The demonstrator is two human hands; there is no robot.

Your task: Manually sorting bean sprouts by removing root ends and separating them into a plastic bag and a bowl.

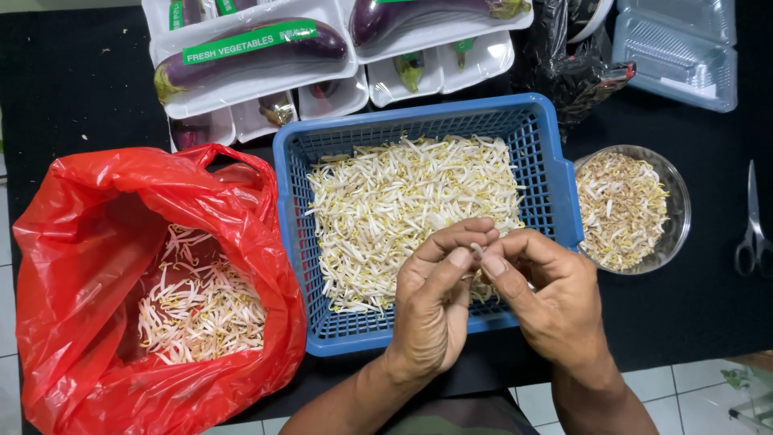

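Observation:
My left hand (435, 302) and my right hand (547, 294) meet over the near right part of a blue plastic basket (547, 153) heaped with white bean sprouts (403, 209). Both hands pinch a single bean sprout (477, 251) between thumb and fingertips. To the left, an open red plastic bag (80, 242) holds more bean sprouts (201, 306). To the right of the basket stands a clear round bowl (680, 201) filled with brownish sprout trimmings (620, 209).
Wrapped white trays of purple eggplants (250, 48) lie behind the basket. A black plastic bag (572, 64) and a clear plastic lidded box (684, 48) sit at the back right. Scissors (753, 234) lie at the right edge. Everything rests on a black table (72, 80).

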